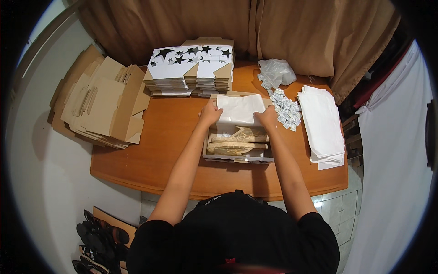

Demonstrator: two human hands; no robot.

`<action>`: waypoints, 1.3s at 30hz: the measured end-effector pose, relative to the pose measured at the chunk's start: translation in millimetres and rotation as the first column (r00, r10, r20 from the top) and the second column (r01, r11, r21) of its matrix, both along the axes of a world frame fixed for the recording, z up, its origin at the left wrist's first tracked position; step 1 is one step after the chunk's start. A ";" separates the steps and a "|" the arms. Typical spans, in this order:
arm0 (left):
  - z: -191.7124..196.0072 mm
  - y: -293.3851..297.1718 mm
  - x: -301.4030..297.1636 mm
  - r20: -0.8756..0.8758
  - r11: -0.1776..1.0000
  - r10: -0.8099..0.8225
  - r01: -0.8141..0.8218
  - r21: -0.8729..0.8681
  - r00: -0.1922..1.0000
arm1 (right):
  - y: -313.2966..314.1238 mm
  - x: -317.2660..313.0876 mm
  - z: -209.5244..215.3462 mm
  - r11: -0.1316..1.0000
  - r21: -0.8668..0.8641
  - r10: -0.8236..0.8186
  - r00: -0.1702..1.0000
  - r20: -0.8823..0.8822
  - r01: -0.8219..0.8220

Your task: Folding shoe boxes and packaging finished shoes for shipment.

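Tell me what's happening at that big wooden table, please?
A person in a black shirt has the fingers of the left hand and right hand on opposite side edges of a white paper sheet. It is at the far side of an open box. Two gold-coloured shoes lie inside, not covered by the sheet. More paper and a heap of little packets are to the right on the table.
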State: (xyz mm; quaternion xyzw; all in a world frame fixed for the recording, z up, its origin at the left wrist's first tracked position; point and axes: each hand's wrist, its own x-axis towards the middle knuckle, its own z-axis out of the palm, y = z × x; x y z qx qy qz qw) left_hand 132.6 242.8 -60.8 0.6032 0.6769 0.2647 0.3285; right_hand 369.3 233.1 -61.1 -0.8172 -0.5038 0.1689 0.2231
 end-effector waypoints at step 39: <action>24.6 -116.6 -18.9 0.647 0.996 0.046 0.014 -0.087 0.761 | -121.6 49.3 11.6 0.995 0.098 0.082 0.664 -0.743 -0.013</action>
